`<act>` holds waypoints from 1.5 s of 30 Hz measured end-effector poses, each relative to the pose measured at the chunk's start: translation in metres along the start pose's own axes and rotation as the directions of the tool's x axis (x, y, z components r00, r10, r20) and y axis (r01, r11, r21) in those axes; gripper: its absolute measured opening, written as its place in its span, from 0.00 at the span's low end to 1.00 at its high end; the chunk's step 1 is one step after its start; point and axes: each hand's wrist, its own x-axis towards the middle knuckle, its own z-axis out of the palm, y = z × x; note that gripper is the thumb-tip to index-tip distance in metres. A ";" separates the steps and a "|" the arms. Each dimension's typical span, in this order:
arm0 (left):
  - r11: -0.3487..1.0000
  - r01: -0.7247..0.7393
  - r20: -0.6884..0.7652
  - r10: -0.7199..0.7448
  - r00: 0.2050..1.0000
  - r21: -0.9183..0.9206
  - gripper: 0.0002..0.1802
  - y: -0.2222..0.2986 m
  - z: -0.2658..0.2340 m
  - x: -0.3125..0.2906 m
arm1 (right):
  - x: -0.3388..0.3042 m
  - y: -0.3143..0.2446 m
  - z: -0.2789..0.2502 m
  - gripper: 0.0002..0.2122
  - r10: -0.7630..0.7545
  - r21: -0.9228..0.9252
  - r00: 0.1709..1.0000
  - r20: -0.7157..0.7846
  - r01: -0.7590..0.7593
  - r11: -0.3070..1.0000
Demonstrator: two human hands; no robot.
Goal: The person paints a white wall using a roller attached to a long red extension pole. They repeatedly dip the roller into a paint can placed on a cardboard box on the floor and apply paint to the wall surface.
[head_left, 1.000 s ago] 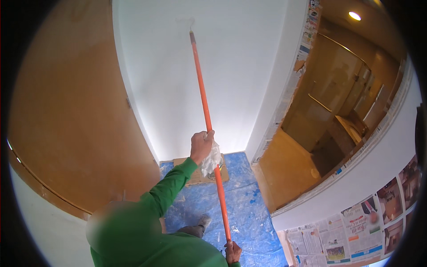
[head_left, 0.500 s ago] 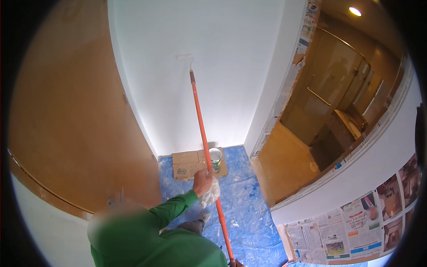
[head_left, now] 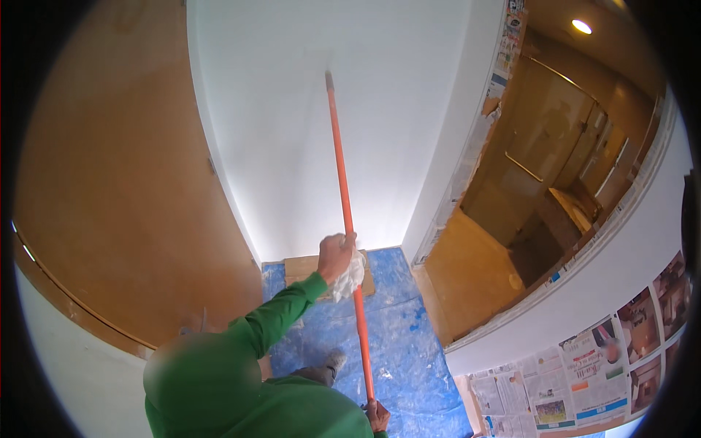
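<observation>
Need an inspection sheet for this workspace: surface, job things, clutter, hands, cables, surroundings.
Surface: blue floor sheet, with pale marks.
Job things: long orange pole, slanting up in front of the white wall, top end blurred; crumpled white material on it, cloth or plastic unclear.
Clutter: cardboard at the wall's foot, partly hidden.
Hands: left hand grips mid-pole; right hand grips near its lower end.
Cables: nothing seen.
Surroundings: brown door left; newspaper covering right.

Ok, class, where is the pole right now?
In the head view, the pole slants up the middle before the white wall, held by the left hand and, lower, the right hand.
</observation>
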 end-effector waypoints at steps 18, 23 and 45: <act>0.969 0.229 0.123 -0.216 0.969 -0.099 0.21 -0.072 0.036 -0.097 | -0.084 0.059 -0.047 0.19 -0.023 -0.260 0.990 -0.141 -0.014 0.966; 0.999 0.040 0.129 -0.041 0.991 0.016 0.20 -0.146 0.067 -0.145 | -0.108 0.071 -0.075 0.16 -0.041 -0.405 0.999 -0.002 0.036 0.914; 0.675 0.712 0.239 -0.736 0.633 0.194 0.24 -0.301 0.123 -0.131 | -0.038 0.016 -0.044 0.21 0.356 -0.646 0.929 0.101 -0.210 0.734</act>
